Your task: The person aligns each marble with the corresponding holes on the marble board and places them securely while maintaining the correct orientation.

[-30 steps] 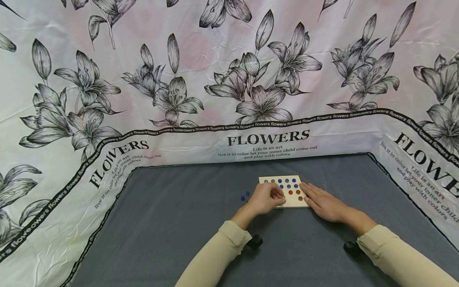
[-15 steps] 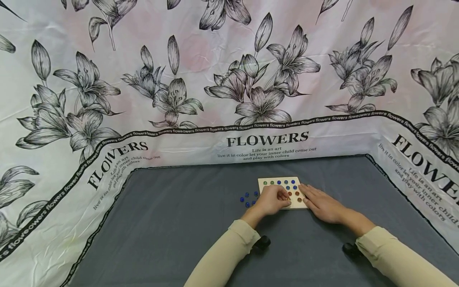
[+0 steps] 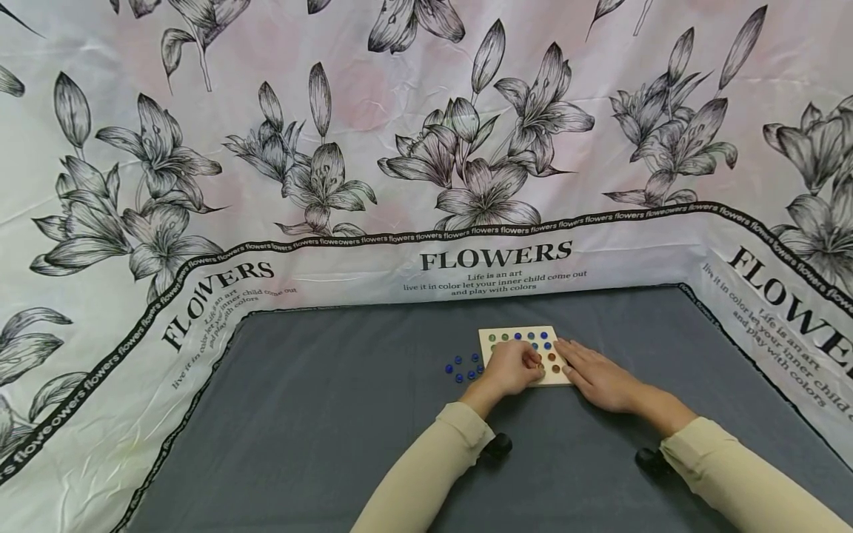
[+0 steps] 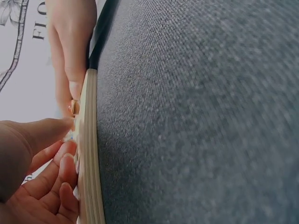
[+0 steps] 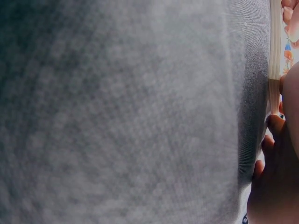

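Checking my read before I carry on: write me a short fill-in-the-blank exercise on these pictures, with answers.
1. The loose beads in view are all ____.
2. They lie on the person's ____ side of the board.
3. In the board's far row, the two leftmost beads are ____.
4. The right hand rests at the board's ____ edge.
Missing words: blue; left; green; right.
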Demonstrator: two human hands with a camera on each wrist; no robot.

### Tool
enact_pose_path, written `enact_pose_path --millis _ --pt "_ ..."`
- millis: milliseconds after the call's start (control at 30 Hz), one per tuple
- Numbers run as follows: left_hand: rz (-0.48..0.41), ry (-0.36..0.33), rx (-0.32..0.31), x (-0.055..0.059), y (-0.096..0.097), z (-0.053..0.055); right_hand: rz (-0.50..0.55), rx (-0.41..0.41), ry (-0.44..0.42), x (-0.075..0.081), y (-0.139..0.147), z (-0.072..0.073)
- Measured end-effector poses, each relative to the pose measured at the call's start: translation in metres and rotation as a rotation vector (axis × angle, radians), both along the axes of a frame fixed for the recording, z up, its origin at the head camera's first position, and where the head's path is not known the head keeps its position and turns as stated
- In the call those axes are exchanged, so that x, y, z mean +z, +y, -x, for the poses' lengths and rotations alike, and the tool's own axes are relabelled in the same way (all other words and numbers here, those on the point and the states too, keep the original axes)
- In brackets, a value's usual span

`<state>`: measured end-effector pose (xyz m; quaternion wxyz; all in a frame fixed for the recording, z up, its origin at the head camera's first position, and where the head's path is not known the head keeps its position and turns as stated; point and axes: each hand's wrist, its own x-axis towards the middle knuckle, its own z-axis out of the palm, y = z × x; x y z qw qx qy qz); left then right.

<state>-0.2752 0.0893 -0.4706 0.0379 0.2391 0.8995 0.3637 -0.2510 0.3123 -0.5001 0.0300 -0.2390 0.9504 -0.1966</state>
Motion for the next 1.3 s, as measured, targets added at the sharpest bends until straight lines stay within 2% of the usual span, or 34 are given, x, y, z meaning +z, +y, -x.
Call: enact_pose_path --millis 267,633,767,933,1133,1300 --pt "0.044 0.005 0.047 0.0 0.004 -0.002 0.01 0.006 0.003 0.001 -0.001 0.001" --pt "0.065 0.023 0.073 0.002 0.005 -0.004 0.007 0.005 0.001 0.003 -0.001 0.002" --pt "0.065 0.03 0.066 0.002 0.004 -0.005 0.008 0.006 0.0 0.002 -0.001 0.003" --pt "0.092 0.06 0.015 0.004 0.002 -0.006 -0.004 0.01 0.008 -0.001 0.001 0.005" --pt "0.132 0.099 -0.021 0.011 -0.002 -0.011 0.013 0.021 0.033 -0.001 0.002 0.004" --pt "0.17 0.159 -0.049 0.018 -0.008 -0.014 0.03 0.034 0.079 0.002 0.001 0.003"
